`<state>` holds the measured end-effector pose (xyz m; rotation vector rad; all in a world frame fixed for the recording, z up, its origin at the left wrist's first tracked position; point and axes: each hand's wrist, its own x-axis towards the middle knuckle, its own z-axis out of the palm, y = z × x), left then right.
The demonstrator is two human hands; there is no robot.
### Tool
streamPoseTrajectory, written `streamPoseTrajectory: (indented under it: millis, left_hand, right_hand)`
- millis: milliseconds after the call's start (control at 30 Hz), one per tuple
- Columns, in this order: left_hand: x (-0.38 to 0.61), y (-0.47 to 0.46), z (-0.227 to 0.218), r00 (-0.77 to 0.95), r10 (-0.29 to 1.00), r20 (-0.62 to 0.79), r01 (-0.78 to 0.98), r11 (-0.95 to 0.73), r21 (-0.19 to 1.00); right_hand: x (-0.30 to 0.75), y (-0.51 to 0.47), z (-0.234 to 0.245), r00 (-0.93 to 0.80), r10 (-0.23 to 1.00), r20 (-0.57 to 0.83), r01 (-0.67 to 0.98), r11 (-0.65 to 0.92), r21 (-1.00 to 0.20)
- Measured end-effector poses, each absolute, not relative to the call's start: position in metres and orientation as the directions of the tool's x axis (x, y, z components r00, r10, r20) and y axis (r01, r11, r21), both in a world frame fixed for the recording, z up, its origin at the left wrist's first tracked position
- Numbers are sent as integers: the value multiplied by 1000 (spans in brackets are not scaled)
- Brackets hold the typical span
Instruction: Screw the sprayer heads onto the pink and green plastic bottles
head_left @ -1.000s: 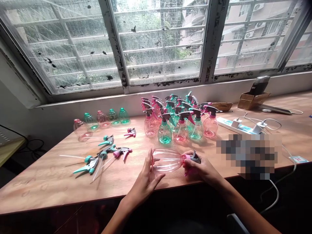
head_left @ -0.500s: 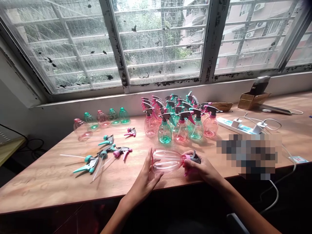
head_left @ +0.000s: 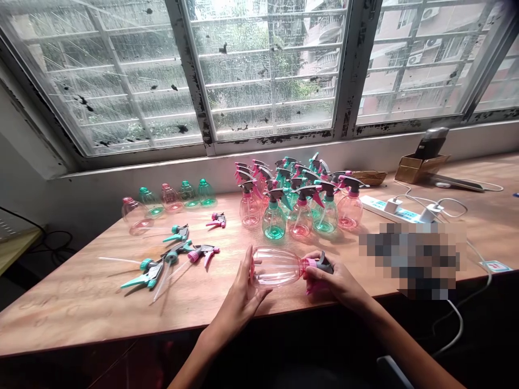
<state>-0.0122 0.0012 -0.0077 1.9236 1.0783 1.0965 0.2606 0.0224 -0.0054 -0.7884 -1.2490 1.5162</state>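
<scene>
A clear pink spray bottle (head_left: 278, 267) lies sideways just above the wooden table (head_left: 81, 302), near its front edge. My left hand (head_left: 241, 300) cups the bottle's base with its fingers curled round it. My right hand (head_left: 334, 281) grips the pink collar and grey trigger head (head_left: 322, 263) at the bottle's neck. Behind stands a cluster of finished pink and green spray bottles (head_left: 298, 200) with heads on.
Loose trigger heads with dip tubes (head_left: 170, 259) lie to the left. Headless bottles (head_left: 172, 197) stand along the wall at back left. A power strip with plugs (head_left: 399, 210), cables and a cardboard box (head_left: 419, 165) sit at the right. A pixelated patch (head_left: 413, 259) covers part of the table.
Almost nothing has moved. My left hand has shifted slightly on the bottle's base, and the bottle has turned a little between my hands.
</scene>
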Motion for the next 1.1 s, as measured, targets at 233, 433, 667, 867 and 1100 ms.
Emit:
streamPoseTrajectory:
  millis: [233, 433, 667, 867, 1100]
  left_hand:
    - [-8, -6, 6, 264, 921, 286, 394, -373, 840]
    - [-10, -5, 7, 278, 904, 326, 379, -415, 827]
    - [-13, -5, -2, 337, 876, 346, 349, -457, 818]
    - [-14, -5, 4, 316, 868, 383, 431, -491, 757]
    - [-13, -5, -2, 320, 886, 336, 312, -434, 845]
  right_hand:
    - [261, 22, -7, -317, 943, 107, -262, 21, -965]
    - [260, 23, -6, -312, 945, 99, -274, 10, -962]
    - [261, 22, -6, -312, 945, 97, -254, 15, -967]
    - [260, 22, -6, -312, 943, 115, -280, 24, -960]
    - [260, 22, -5, -306, 945, 116, -278, 27, -960]
